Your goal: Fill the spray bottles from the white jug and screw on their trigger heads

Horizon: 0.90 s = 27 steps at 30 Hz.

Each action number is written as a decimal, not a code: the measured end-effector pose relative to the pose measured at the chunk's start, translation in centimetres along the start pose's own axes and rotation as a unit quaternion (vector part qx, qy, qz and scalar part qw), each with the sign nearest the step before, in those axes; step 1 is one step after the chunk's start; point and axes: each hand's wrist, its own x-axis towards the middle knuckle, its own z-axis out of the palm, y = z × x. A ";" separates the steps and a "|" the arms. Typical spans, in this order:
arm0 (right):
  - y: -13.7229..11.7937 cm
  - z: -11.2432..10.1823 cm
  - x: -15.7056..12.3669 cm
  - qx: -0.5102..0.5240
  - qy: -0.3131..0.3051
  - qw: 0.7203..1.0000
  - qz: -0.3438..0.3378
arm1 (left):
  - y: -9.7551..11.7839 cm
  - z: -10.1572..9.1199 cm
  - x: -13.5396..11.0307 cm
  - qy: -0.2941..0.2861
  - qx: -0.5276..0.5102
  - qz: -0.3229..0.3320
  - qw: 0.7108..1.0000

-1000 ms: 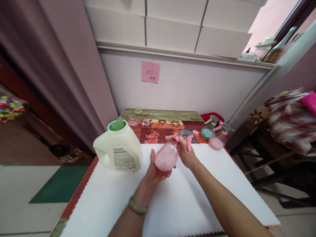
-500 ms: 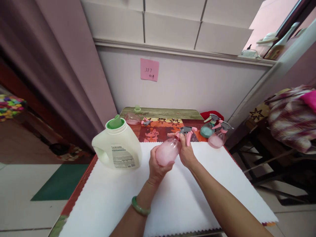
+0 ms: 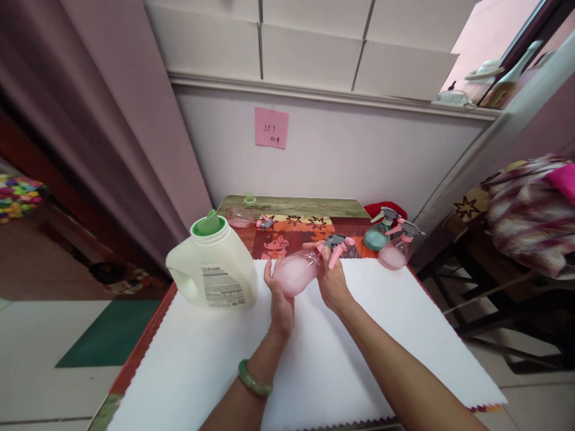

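Observation:
A pink spray bottle (image 3: 296, 273) with a pink-and-grey spray head is held tilted above the white sheet, its base toward the left. Pale, foamy-looking liquid shows through its wall. My left hand (image 3: 281, 302) cups the base from below and the left, a green bangle on that wrist. At the neck, just under the spray head, my right hand (image 3: 333, 280) is closed around the bottle. A large whitish jug (image 3: 213, 266) with a green spout insert in its uncapped mouth stands left of my hands.
Two upright spray bottles, one teal (image 3: 376, 237) and one pink (image 3: 394, 254), stand at the back right. Another pink spray bottle (image 3: 241, 216) lies on its side at the back, near a green cap (image 3: 250, 199). A wall rises behind the table, with a pink note (image 3: 271, 128).
The bottle has tipped closer to horizontal, its base swinging left. My left-hand fingers have loosened and shifted around the base, while my right hand keeps hold of the neck.

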 end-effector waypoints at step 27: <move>2.2 0.3 0.1 0.162 0.072 0.982 0.068 | -0.8 -2.2 1.5 0.025 0.316 0.198 0.927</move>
